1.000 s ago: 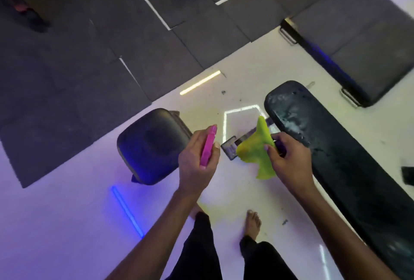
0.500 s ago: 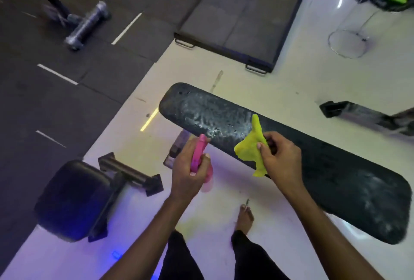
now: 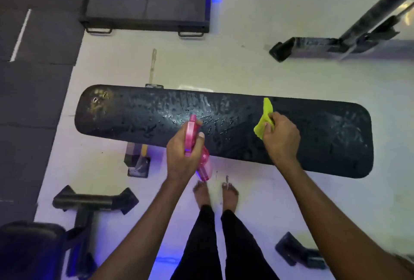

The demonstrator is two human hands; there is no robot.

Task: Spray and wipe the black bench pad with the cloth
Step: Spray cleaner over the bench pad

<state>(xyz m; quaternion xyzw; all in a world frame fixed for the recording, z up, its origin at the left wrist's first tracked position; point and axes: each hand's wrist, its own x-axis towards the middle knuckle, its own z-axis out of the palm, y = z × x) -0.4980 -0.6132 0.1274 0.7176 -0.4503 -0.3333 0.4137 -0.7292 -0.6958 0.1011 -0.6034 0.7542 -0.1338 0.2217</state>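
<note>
Here, my left hand (image 3: 182, 155) grips the slick pink spray bottle (image 3: 197, 150); my right hand (image 3: 281, 137) pinches the limp, light yellow cloth (image 3: 264, 118) over the wet bench pad (image 3: 134, 116).

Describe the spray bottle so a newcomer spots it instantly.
Find the long black bench pad lying across the white floor. At its near edge, mid-length, the left hand grips the spray bottle: translucent pink, unlike the yellow-green cloth nearby.

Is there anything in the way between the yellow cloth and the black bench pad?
Nothing visible is. The right hand holds the cloth right over the bench pad, whose top carries only wet droplets. The left hand holds the spray bottle off to the side.
</note>
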